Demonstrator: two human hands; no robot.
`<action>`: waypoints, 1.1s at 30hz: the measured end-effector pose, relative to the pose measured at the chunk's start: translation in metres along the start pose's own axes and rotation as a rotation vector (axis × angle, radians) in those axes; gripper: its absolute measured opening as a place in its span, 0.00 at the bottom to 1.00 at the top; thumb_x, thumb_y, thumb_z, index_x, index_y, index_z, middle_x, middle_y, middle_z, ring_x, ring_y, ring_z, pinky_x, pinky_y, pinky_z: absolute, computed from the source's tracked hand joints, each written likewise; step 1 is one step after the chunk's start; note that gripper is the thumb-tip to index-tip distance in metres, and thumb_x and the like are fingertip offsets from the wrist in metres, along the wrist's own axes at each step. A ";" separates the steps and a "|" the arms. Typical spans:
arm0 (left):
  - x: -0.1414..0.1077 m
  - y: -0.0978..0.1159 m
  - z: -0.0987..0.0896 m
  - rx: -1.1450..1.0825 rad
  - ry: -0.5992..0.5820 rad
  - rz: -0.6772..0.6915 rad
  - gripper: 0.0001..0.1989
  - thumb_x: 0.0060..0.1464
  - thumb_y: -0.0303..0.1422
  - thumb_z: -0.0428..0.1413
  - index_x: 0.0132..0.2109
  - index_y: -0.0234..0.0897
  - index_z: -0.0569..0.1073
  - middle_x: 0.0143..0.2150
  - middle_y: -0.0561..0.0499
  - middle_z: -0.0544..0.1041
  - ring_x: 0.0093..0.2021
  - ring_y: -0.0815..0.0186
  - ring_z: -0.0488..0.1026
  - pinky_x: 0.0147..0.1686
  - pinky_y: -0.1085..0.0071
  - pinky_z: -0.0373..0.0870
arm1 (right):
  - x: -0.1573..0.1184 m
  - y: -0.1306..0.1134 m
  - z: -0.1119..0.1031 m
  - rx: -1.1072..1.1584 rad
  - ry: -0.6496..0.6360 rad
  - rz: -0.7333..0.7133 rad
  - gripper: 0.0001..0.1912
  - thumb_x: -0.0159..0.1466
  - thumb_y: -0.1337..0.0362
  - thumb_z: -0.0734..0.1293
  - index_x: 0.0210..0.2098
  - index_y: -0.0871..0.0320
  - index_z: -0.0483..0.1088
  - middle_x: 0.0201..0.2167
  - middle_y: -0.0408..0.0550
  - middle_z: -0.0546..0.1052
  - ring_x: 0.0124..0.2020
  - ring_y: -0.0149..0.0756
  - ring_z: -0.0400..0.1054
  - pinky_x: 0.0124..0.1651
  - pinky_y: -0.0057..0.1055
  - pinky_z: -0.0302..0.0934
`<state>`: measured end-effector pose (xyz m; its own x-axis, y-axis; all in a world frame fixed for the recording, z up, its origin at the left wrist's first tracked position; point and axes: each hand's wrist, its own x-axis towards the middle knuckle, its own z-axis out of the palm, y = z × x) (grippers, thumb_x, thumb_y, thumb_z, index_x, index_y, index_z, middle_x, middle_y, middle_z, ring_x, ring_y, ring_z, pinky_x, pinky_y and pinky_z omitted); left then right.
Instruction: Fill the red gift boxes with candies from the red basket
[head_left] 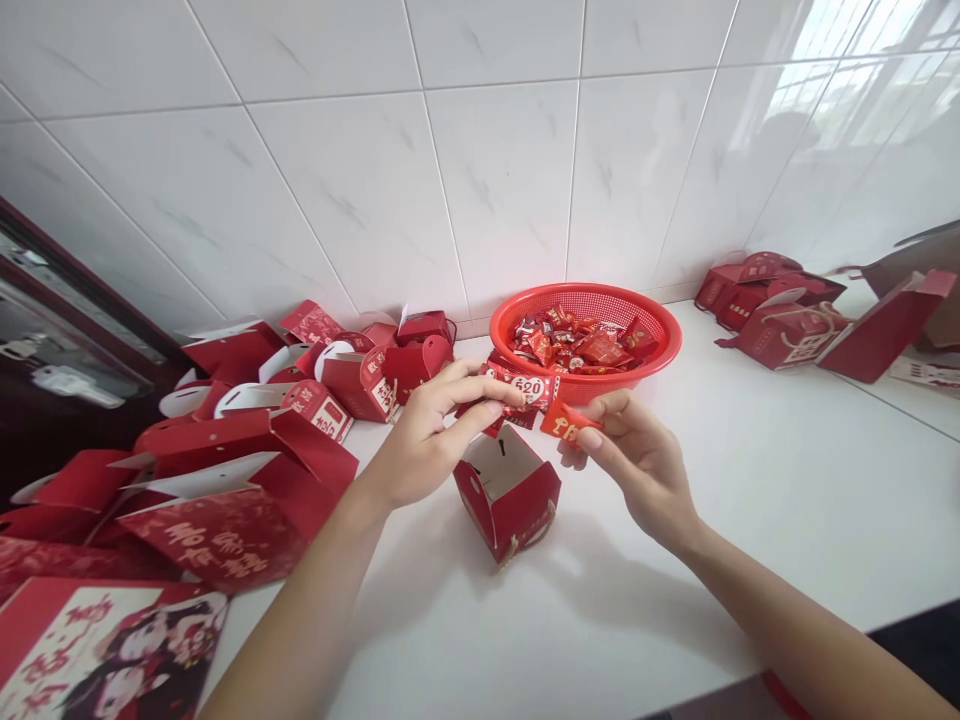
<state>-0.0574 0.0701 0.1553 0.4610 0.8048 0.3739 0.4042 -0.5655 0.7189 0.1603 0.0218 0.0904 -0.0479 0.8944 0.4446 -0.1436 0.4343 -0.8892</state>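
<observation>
An open red gift box [517, 490] with a pale inside and a rope handle stands on the white table, just below my hands. My left hand [435, 430] is closed on several wrapped candies [536, 388], one of them marked "520", above the box's far edge. To the right of the box, my right hand [637, 450] pinches a small red wrapped candy [566, 425] with gold lettering. Behind both hands sits a red plastic basket [660, 345] holding many wrapped candies [577, 340]. Part of the left hand's candies is hidden behind its fingers.
Many red gift boxes [225, 530], several with open tops, crowd the left side. More closed red boxes [787, 320] stand at the back right, beside a brown bag or box [915, 270]. A white tiled wall [495, 180] bounds the table at the back.
</observation>
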 end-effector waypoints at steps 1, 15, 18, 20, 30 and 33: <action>0.000 0.000 -0.003 0.006 -0.019 -0.008 0.13 0.64 0.34 0.52 0.44 0.43 0.83 0.43 0.48 0.76 0.42 0.61 0.73 0.43 0.65 0.73 | -0.001 0.001 0.001 -0.028 -0.038 -0.015 0.08 0.71 0.58 0.67 0.38 0.54 0.65 0.31 0.44 0.78 0.32 0.34 0.75 0.35 0.32 0.70; -0.007 0.006 -0.011 0.007 -0.167 -0.079 0.12 0.66 0.34 0.52 0.50 0.45 0.78 0.52 0.48 0.79 0.53 0.57 0.75 0.47 0.65 0.75 | -0.005 0.007 0.004 -0.443 -0.391 -0.382 0.07 0.73 0.68 0.61 0.49 0.53 0.65 0.46 0.55 0.80 0.46 0.42 0.76 0.45 0.41 0.72; -0.008 0.006 -0.013 0.040 -0.214 -0.093 0.11 0.66 0.34 0.51 0.49 0.44 0.76 0.49 0.49 0.80 0.48 0.59 0.77 0.45 0.66 0.75 | -0.005 0.008 0.004 -0.499 -0.399 -0.428 0.08 0.72 0.68 0.61 0.50 0.53 0.66 0.44 0.54 0.81 0.43 0.43 0.75 0.44 0.42 0.70; -0.009 0.007 -0.016 0.055 -0.238 -0.099 0.11 0.66 0.34 0.50 0.48 0.44 0.76 0.48 0.49 0.80 0.46 0.60 0.77 0.44 0.66 0.75 | -0.005 0.009 0.003 -0.520 -0.396 -0.451 0.09 0.72 0.69 0.61 0.50 0.53 0.65 0.43 0.53 0.81 0.40 0.42 0.74 0.42 0.42 0.70; -0.012 0.010 -0.025 0.158 -0.263 -0.149 0.11 0.64 0.32 0.49 0.43 0.43 0.76 0.42 0.50 0.81 0.41 0.60 0.78 0.39 0.67 0.74 | -0.005 0.001 0.003 -0.556 -0.418 -0.363 0.06 0.73 0.66 0.60 0.48 0.54 0.66 0.37 0.50 0.80 0.33 0.38 0.73 0.35 0.35 0.67; -0.012 0.009 -0.024 0.192 -0.265 -0.155 0.11 0.64 0.33 0.49 0.44 0.43 0.76 0.43 0.50 0.81 0.42 0.60 0.77 0.40 0.67 0.74 | -0.006 -0.001 0.005 -0.548 -0.387 -0.333 0.04 0.74 0.65 0.59 0.47 0.54 0.65 0.36 0.50 0.79 0.32 0.37 0.72 0.35 0.34 0.67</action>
<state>-0.0783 0.0598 0.1718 0.5610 0.8233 0.0862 0.6148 -0.4841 0.6227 0.1560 0.0157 0.0895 -0.4471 0.6487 0.6159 0.2970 0.7571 -0.5818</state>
